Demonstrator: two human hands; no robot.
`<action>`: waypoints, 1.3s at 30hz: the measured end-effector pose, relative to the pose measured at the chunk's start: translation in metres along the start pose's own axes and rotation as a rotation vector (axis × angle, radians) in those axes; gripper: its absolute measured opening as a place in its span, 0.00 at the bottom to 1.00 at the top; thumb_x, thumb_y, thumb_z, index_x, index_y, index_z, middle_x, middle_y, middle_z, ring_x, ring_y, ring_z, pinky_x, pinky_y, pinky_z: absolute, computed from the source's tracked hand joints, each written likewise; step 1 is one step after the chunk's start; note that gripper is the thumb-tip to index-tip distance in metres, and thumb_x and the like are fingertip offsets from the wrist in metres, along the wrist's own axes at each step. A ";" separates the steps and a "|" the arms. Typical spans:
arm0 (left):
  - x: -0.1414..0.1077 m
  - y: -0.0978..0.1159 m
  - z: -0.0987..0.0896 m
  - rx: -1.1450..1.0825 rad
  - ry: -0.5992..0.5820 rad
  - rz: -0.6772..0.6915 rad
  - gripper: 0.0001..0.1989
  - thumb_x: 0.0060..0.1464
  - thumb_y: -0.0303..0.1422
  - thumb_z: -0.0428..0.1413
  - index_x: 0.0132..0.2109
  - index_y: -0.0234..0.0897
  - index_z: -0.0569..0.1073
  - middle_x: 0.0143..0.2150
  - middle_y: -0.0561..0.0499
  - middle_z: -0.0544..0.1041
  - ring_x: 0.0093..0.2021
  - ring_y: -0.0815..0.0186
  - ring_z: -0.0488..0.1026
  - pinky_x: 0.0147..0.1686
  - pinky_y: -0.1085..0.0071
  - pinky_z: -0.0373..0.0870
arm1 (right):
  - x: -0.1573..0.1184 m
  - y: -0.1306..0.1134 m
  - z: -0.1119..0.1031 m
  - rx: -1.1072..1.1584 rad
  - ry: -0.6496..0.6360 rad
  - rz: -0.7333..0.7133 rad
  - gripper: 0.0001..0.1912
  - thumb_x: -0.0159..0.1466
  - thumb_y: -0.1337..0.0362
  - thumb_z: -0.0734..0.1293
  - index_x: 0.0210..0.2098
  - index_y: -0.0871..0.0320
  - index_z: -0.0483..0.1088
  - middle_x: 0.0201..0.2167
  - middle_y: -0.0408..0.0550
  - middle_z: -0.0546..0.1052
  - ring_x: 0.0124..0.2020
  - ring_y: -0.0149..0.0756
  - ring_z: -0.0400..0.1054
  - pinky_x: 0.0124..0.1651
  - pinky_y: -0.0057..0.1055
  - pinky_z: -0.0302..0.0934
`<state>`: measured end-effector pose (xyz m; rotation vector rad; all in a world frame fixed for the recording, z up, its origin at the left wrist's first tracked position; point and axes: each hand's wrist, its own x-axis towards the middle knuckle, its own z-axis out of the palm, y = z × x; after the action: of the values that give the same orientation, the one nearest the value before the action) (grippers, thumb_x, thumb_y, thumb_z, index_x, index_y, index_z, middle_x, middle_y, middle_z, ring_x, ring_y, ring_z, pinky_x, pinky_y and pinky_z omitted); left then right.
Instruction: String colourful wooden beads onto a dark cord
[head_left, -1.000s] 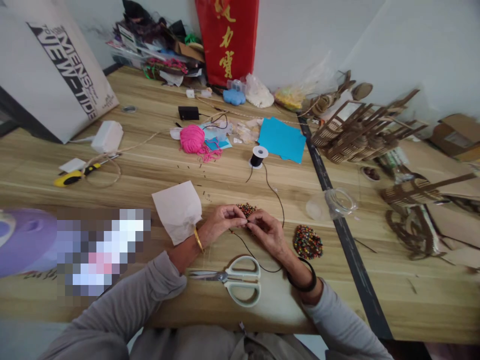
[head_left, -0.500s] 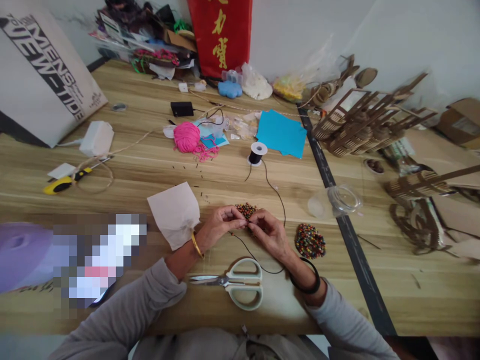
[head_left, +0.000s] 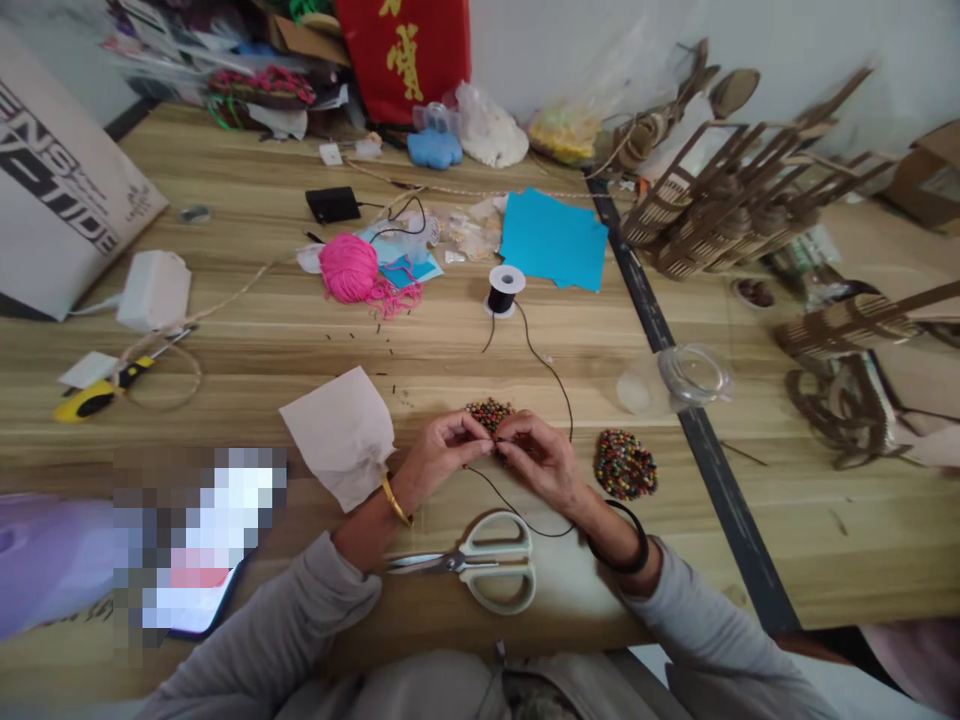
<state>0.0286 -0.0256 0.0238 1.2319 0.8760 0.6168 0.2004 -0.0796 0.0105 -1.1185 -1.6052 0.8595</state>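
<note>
My left hand [head_left: 442,450] and my right hand [head_left: 541,462] meet fingertip to fingertip above the table, both closed in a pinch. Between them is a tiny dark bit, seemingly the black cord [head_left: 517,515]; whether a bead is on it there is too small to tell. A reddish bead [head_left: 466,467] sits on the cord just below my left fingers. From there the cord loops under my right wrist and back up to the spool [head_left: 507,290]. Loose multicoloured beads [head_left: 489,412] lie behind my fingertips, partly hidden. Beside my right wrist is a coiled heap of beads [head_left: 625,464].
Scissors [head_left: 480,563] lie between my forearms, blades leftward. White paper [head_left: 337,435] is by my left wrist, a lit phone [head_left: 217,545] farther left. Beyond are pink yarn [head_left: 349,268], blue sheets [head_left: 553,240] and a yellow cutter [head_left: 94,398]. Brown models [head_left: 720,210] stand at right.
The camera view has tilted down and shifted slightly, so the background sits higher and farther left. My hands keep nearly the same fingertip pinch, with only slight finger movement.
</note>
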 end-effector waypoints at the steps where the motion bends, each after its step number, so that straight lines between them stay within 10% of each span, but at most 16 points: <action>1: 0.000 0.000 0.000 0.002 0.002 -0.003 0.07 0.45 0.31 0.61 0.29 0.31 0.72 0.28 0.52 0.73 0.31 0.70 0.68 0.36 0.74 0.64 | 0.000 0.001 0.000 -0.006 -0.003 0.003 0.04 0.64 0.64 0.64 0.38 0.56 0.69 0.33 0.48 0.72 0.36 0.34 0.67 0.39 0.32 0.63; 39: -0.003 0.002 0.000 0.017 0.031 0.007 0.09 0.45 0.35 0.61 0.30 0.31 0.73 0.25 0.53 0.72 0.28 0.70 0.67 0.33 0.73 0.64 | -0.003 0.003 0.002 0.100 0.021 0.161 0.07 0.63 0.59 0.65 0.35 0.57 0.67 0.31 0.45 0.70 0.29 0.30 0.63 0.30 0.27 0.59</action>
<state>0.0271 -0.0277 0.0265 1.2445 0.9044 0.6364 0.1996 -0.0814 0.0058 -1.1930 -1.4530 1.0182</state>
